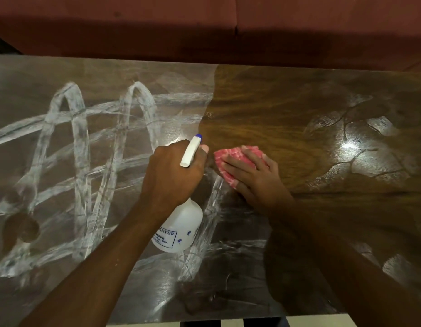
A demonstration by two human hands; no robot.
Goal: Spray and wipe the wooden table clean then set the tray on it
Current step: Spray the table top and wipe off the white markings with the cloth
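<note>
Streaked wooden table [263, 109]; right hand [254, 175] flat atop cloth [230, 161]; left hand [174, 175] grips sprayer [181, 223]

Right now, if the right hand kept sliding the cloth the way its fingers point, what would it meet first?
The right hand presses the pink cloth pointing up-left; it would likely meet the left hand gripping the spray bottle, though depth is unclear.

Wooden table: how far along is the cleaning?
Done: the wooden table shows bare brown grain right of centre. In hand: the right hand presses a pink cloth at the boundary; the left hand holds the white spray bottle. Left: white streaks across the left half; no tray visible.
</note>
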